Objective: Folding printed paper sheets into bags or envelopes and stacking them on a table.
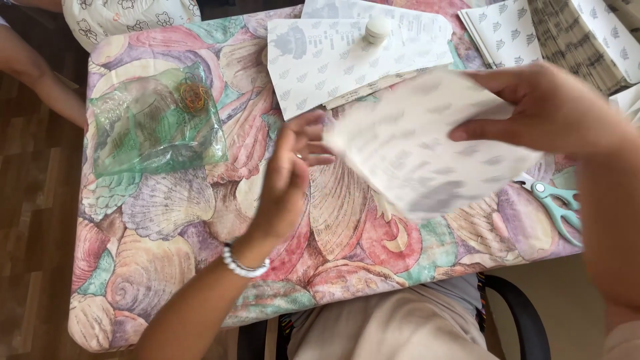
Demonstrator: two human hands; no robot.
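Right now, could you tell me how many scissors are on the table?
1: teal-handled scissors at the table's right edge, partly hidden under the sheet in the hands. Others may be hidden.

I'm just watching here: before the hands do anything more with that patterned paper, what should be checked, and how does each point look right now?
1. Right hand grips the patterned paper sheet: ok.
2. Left hand at the sheet's left edge; contact: cannot tell, blurred.
3. Sheet held above the shell-print tablecloth: ok.
4. Teal scissors lie apart from both hands: ok.
5. White glue stick stands upright on the far sheets: ok.
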